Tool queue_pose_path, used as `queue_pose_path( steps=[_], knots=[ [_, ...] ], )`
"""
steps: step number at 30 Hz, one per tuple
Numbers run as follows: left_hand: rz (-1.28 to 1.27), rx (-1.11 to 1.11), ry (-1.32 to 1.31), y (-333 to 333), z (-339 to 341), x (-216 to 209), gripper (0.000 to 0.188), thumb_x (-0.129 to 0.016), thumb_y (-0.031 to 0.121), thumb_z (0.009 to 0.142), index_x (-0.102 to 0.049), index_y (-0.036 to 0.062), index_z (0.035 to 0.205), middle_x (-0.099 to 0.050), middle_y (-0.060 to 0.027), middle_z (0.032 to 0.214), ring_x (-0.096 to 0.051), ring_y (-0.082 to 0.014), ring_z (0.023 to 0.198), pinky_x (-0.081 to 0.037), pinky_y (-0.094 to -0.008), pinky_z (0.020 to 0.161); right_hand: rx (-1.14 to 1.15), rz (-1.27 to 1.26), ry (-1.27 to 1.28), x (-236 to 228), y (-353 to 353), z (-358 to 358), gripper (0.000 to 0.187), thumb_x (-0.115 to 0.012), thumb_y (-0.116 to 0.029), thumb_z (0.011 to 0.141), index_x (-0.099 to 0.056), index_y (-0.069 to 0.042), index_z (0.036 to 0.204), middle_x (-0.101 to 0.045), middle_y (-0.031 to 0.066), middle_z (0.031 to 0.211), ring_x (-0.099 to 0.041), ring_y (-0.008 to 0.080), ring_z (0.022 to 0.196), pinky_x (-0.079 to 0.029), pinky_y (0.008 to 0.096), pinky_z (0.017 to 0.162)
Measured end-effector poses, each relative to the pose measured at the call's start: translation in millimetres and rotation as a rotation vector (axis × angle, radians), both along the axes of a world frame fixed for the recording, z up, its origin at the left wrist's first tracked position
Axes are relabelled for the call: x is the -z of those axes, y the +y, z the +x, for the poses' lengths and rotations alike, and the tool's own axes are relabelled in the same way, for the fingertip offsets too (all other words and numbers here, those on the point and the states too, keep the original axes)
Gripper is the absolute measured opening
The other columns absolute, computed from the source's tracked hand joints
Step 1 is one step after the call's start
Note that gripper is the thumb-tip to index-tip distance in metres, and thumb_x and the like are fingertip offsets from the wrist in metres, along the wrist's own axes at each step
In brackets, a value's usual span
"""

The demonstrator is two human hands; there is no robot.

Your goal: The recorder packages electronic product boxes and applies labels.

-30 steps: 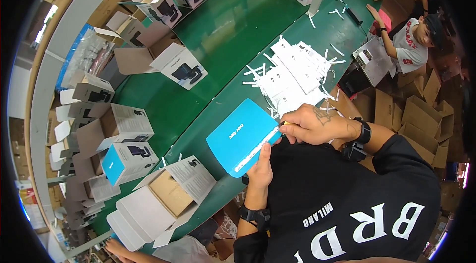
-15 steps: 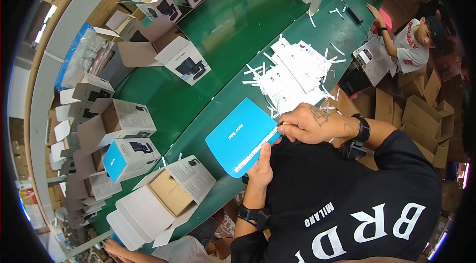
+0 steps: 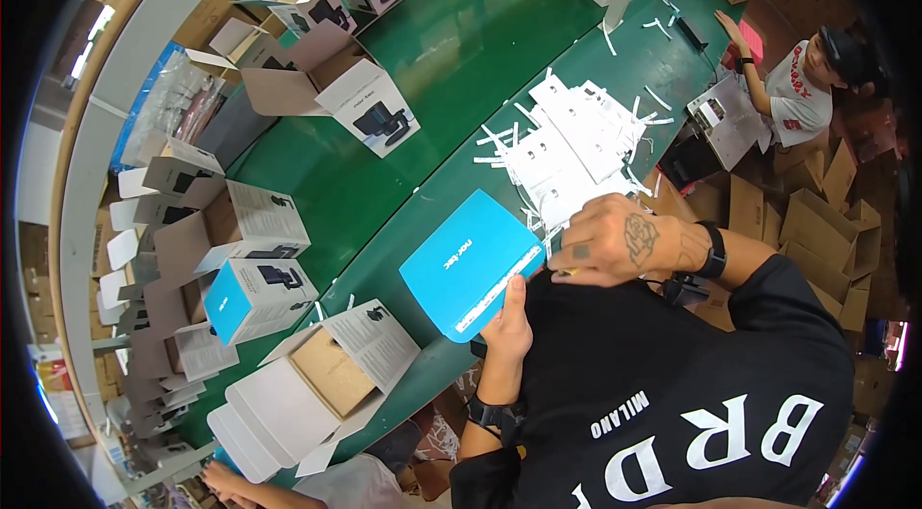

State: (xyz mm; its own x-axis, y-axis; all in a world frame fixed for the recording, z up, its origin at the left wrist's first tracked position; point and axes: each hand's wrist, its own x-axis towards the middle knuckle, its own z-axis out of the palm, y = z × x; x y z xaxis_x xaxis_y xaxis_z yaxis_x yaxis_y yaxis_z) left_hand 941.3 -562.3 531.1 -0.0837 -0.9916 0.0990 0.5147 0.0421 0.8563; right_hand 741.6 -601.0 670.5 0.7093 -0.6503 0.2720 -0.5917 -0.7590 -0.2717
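The left hand (image 3: 509, 325), the nearer one, grips the blue panel (image 3: 466, 264) by its lower-right edge, thumb on top. The panel lies just left of the right hand (image 3: 615, 240), fingers curled about a small yellow thing (image 3: 569, 271); its long axis points up and right, toward the white stack (image 3: 567, 158)

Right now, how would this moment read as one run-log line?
left grip: holding blue box; right grip: small yellow item, near box edge; green table: white pile, open carton
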Motion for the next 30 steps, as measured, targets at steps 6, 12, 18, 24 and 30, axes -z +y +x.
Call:
queue_pose_path(
  steps=[6,12,18,24,30],
  knots=[
    [0.008,0.038,0.098,-0.5,4.8,-10.1,0.046,-0.054,0.004,0.104,-0.041,0.0030,0.148,-0.056,-0.0158,0.140,-0.062,-0.0305,0.123,-0.056,-0.0508,0.099,0.173,-0.099,-0.094,-2.1,5.2,13.2,0.011,-0.079,-0.018,0.081,-0.071,-0.012,0.087,-0.060,0.0018,0.072,-0.064,0.0223,0.062,-0.051,0.0352,0.055],
    [-0.017,0.013,-0.051,0.8,11.4,-5.3,0.045,-0.052,0.004,0.105,-0.041,0.0035,0.148,-0.055,-0.0153,0.141,-0.061,-0.0301,0.125,-0.056,-0.0512,0.100,0.210,-0.017,-0.142,10.6,1.8,29.0,0.009,-0.076,-0.017,0.083,-0.071,-0.011,0.087,-0.065,0.0024,0.077,-0.067,0.0239,0.065,-0.054,0.0357,0.059],
    [0.045,-0.011,0.106,3.9,10.8,-18.6,0.036,-0.055,0.001,0.104,-0.048,-0.0064,0.138,-0.060,-0.0168,0.131,-0.064,-0.0254,0.116,-0.058,-0.0439,0.098,0.314,0.106,-0.188,6.3,3.9,36.5,0.008,-0.075,-0.017,0.085,-0.070,-0.009,0.086,-0.070,0.0047,0.082,-0.070,0.0264,0.068,-0.055,0.0362,0.059],
    [0.015,-0.005,0.114,5.2,18.2,-17.2,0.035,-0.054,0.002,0.104,-0.048,-0.0065,0.138,-0.060,-0.0168,0.131,-0.064,-0.0254,0.115,-0.058,-0.0433,0.098,0.337,0.105,-0.205,5.3,7.1,46.3,0.010,-0.075,-0.018,0.085,-0.071,-0.009,0.085,-0.070,0.0048,0.080,-0.070,0.0263,0.068,-0.055,0.0362,0.059],
    [0.002,-0.011,0.113,7.4,20.9,-21.3,0.035,-0.053,0.002,0.104,-0.048,-0.0060,0.138,-0.061,-0.0170,0.130,-0.065,-0.0263,0.115,-0.059,-0.0449,0.097,0.370,0.080,-0.205,5.3,13.6,52.3,0.011,-0.076,-0.019,0.085,-0.072,-0.009,0.085,-0.069,0.0049,0.077,-0.070,0.0261,0.067,-0.055,0.0360,0.058]
  ],
)
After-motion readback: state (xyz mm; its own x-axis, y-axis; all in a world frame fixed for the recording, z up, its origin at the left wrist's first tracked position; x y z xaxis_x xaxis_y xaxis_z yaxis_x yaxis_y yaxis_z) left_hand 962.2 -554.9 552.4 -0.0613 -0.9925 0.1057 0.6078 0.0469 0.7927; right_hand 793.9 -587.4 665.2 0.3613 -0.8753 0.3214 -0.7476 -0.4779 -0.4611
